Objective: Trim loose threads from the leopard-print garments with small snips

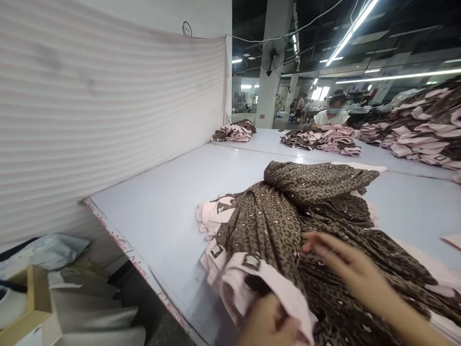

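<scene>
A heap of brown leopard-print garments [266,221] with pink trim lies on the pale table in front of me. At its near end, a pink waistband [273,278] with a dark label curves open. My left hand [268,322], blurred at the bottom edge, is closed on this pink band. My right hand [334,254] reaches in from the right, over the brown cloth, its index finger and thumb near the fabric; motion blur hides whether they pinch it. More pink bands with labels [217,251] stick out at the heap's left side.
The pale table [151,192] has a taped left edge. Behind stand garment piles [236,130], [324,139] and a tall one [425,129] at right. A person in white [331,115] is across the table. A striped sheet [118,96] hangs left; a box [36,293] sits below.
</scene>
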### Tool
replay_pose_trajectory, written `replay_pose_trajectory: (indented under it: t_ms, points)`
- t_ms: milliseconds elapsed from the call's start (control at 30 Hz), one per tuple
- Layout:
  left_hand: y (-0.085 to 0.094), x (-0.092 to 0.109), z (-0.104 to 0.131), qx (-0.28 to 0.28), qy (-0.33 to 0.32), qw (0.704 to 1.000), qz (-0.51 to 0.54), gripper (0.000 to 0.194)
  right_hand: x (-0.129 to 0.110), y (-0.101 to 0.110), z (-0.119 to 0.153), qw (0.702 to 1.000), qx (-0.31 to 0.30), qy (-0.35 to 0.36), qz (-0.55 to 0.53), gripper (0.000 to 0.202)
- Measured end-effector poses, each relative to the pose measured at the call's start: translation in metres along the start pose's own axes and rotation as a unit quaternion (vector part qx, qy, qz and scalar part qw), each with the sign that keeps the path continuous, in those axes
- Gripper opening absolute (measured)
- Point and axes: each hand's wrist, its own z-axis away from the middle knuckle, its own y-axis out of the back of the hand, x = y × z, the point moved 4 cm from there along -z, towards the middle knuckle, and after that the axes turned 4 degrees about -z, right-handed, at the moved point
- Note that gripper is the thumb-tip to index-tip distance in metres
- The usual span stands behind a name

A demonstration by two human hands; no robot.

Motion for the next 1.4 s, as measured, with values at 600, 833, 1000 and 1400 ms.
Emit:
replay_pose_trajectory:
  t_ms: [600, 833, 1000, 1400]
  points:
    - [0.049, 0.058, -0.015, 0.147, -0.040, 0.929, -0.338, 0.039, -0.015, -0.076, 0.050, 0.943, -0.010, -0.194, -0.270, 0.034]
    - [0.039, 0.044, 0.001, 0.204, -0.042, 0.971, -0.121, 0.040, -0.032, -0.067, 0.065, 0.983, -0.064, -0.130, -0.109, 0.024]
    - [0.036, 0.044, 0.007, 0.228, -0.044, 0.972, -0.031, 0.045, -0.047, -0.059, 0.059, 0.995, -0.006, -0.042, -0.092, 0.014]
    - [0.034, 0.048, 0.005, 0.259, -0.052, 0.961, 0.086, 0.034, -0.054, -0.054, 0.053, 0.982, -0.020, -0.057, -0.178, 0.009]
